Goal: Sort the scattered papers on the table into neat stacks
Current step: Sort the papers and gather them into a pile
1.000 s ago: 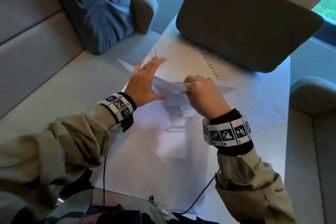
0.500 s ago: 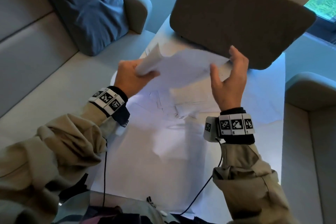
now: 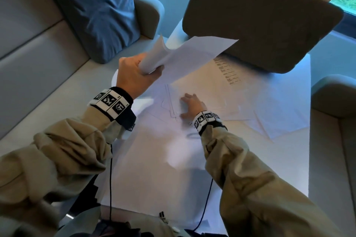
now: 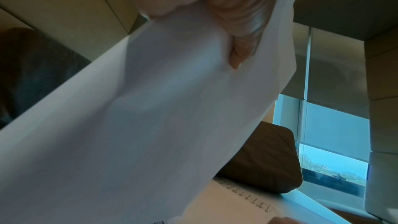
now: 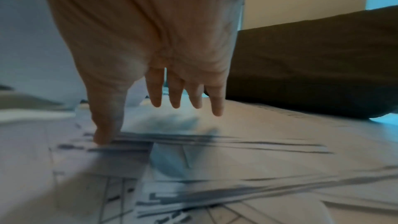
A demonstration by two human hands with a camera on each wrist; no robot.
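Note:
My left hand [image 3: 143, 72] grips a white sheet of paper [image 3: 190, 54] by its near corner and holds it up above the table; the sheet [image 4: 163, 108] bends in my fingers and fills the left wrist view. My right hand [image 3: 189, 105] lies low on the scattered papers [image 3: 204, 92] in the middle of the table, fingers straight and spread. In the right wrist view the thumb [image 5: 105, 130] touches the edge of a small pile of sheets [image 5: 172, 138], while the other fingers hover just above it. Many more white sheets [image 3: 154, 159] overlap across the table.
A dark brown cushion [image 3: 260, 15] lies on the far end of the table over some papers. A blue cushion [image 3: 96, 9] leans on the grey sofa [image 3: 28, 63] at the left. Another seat [image 3: 335, 98] stands at the right. A printed sheet [image 3: 227, 71] lies by the brown cushion.
My right hand has let go of the lifted sheet and dropped onto the papers on the table. The left hand alone now holds the sheet up.

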